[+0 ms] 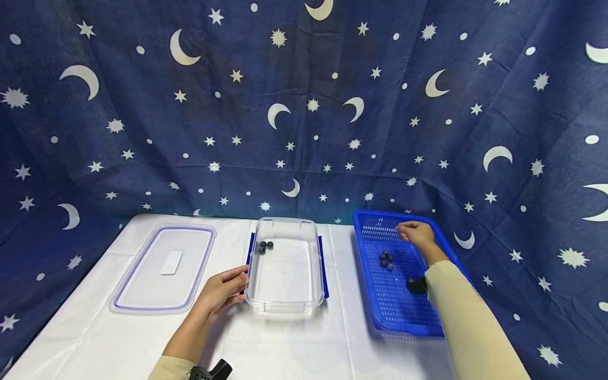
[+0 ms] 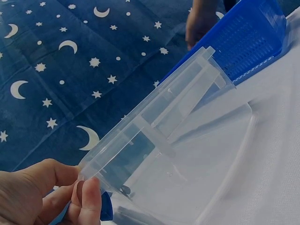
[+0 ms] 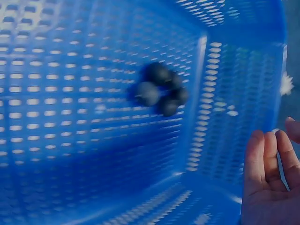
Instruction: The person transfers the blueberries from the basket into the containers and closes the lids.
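Note:
A clear plastic container (image 1: 285, 279) with blue side latches stands in the middle of the table, three blueberries (image 1: 269, 245) near its far left corner. My left hand (image 1: 220, 290) holds the container's left side, its thumb and fingers pinching the wall in the left wrist view. To the right is a blue perforated basket (image 1: 404, 315) holding several blueberries (image 3: 147, 93) in a cluster. Over the basket's far right part hovers my right hand (image 1: 418, 235), fingers loosely bent and apart from the berries. Nothing shows between those fingers (image 3: 255, 159) in the right wrist view.
A clear lid (image 1: 147, 282) with a purple-blue seal and a white label (image 1: 171, 262) lies flat at the left. White cloth (image 1: 285, 348) covers the table. Behind it hangs a dark blue curtain (image 1: 256, 174) with moons and stars.

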`<action>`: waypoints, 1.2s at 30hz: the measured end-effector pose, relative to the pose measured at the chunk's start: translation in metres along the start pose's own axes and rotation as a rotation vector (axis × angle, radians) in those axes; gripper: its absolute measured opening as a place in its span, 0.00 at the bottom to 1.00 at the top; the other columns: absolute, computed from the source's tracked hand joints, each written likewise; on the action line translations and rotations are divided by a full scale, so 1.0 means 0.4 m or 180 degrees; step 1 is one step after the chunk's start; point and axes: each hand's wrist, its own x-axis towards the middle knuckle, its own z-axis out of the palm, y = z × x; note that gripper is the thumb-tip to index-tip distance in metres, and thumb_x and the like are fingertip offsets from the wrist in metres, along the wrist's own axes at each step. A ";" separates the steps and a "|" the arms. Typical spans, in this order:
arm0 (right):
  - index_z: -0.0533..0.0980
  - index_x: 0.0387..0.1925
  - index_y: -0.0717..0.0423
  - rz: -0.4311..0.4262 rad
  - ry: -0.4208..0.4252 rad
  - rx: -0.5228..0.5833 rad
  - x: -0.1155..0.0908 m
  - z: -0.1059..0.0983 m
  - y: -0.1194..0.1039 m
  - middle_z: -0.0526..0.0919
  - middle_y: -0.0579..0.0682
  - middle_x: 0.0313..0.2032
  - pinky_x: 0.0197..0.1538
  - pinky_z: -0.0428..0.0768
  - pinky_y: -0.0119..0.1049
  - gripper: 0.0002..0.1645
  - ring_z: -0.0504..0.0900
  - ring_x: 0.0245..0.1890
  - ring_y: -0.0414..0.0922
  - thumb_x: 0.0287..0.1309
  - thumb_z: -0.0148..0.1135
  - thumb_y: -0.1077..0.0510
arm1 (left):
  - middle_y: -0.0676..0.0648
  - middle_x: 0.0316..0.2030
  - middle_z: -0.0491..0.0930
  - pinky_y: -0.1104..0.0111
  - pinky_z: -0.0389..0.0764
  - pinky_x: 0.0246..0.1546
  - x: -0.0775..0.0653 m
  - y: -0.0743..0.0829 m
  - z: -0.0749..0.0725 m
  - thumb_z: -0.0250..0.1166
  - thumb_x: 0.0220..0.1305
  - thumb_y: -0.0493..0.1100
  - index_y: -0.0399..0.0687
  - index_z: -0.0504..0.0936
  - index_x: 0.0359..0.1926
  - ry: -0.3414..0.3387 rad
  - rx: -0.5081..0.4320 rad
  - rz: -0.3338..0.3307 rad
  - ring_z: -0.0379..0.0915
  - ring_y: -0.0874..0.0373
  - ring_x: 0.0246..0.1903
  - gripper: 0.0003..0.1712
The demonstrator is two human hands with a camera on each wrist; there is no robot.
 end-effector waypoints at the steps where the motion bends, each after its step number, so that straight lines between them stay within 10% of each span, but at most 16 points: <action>1: 0.75 0.54 0.75 0.0032 -0.0010 -0.0003 -0.002 0.001 0.014 0.85 0.59 0.44 0.40 0.87 0.27 0.23 0.82 0.30 0.32 0.67 0.59 0.58 | 0.52 0.38 0.81 0.75 0.87 0.33 0.000 0.000 0.000 0.64 0.67 0.37 0.33 0.71 0.66 -0.0004 0.0003 -0.0001 0.78 0.64 0.36 0.28; 36: 0.79 0.41 0.79 0.0404 -0.0256 -0.0136 -0.018 0.077 0.175 0.83 0.45 0.27 0.27 0.81 0.20 0.19 0.75 0.22 0.31 0.52 0.67 0.64 | 0.52 0.36 0.81 0.75 0.87 0.32 0.003 -0.005 0.001 0.64 0.67 0.37 0.31 0.70 0.66 -0.0015 -0.0055 0.0015 0.78 0.64 0.34 0.28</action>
